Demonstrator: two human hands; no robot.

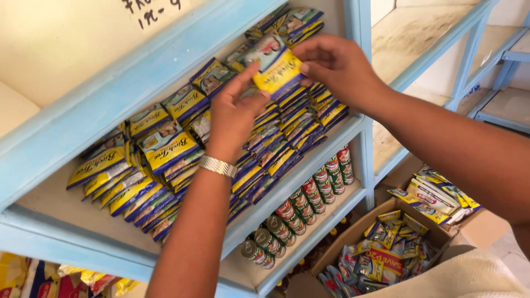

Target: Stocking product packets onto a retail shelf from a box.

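Both hands hold one small yellow and blue sachet (277, 67) above a shelf packed with rows of the same sachets (165, 149). My left hand (234, 113), with a silver watch band (217, 165) on its wrist, pinches the sachet's lower left corner. My right hand (337, 65) grips its right edge from the upper right. The sachet is just over the right-hand stacks of sachets (301, 129).
The light blue wooden shelf (110, 105) has a row of small red and green cans (309, 193) on the level below. An open cardboard box (386, 251) of mixed sachets sits at lower right, more packets (436, 196) behind it. Bare shelves (419, 33) stand to the right.
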